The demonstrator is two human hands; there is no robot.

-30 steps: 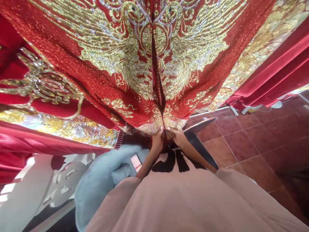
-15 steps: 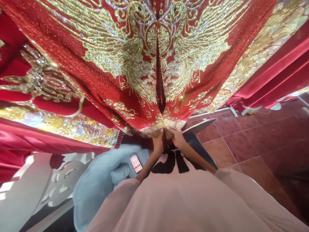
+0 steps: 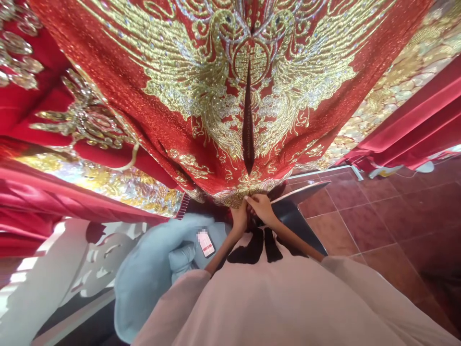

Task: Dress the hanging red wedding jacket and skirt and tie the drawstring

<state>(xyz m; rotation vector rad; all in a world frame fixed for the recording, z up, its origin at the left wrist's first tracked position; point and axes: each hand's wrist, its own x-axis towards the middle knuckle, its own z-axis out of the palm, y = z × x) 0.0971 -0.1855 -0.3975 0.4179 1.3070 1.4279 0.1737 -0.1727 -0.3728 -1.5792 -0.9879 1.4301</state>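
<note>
A red garment [image 3: 201, 96] with dense gold and silver embroidery hangs in front of me and fills the upper view. A dark slit runs down its middle. My left hand [image 3: 239, 217] and my right hand [image 3: 262, 209] meet at the garment's bottom hem, just under the slit. Both pinch the embroidered hem, fingers closed on the fabric, thumbs nearly touching. My pale sleeves and shirt fill the lower view.
More red and gold garments [image 3: 72, 125] hang at the left and right. A light blue plush shape [image 3: 154, 269] with a small tag lies at lower left beside a white carved panel [image 3: 54, 274]. A dark stand base [image 3: 295, 216] rests on the red-brown floor tiles [image 3: 367, 216] at right.
The view has shifted a little, so the garment sits lower and to the right. My hands have stayed together at the hem, closing in slightly.
</note>
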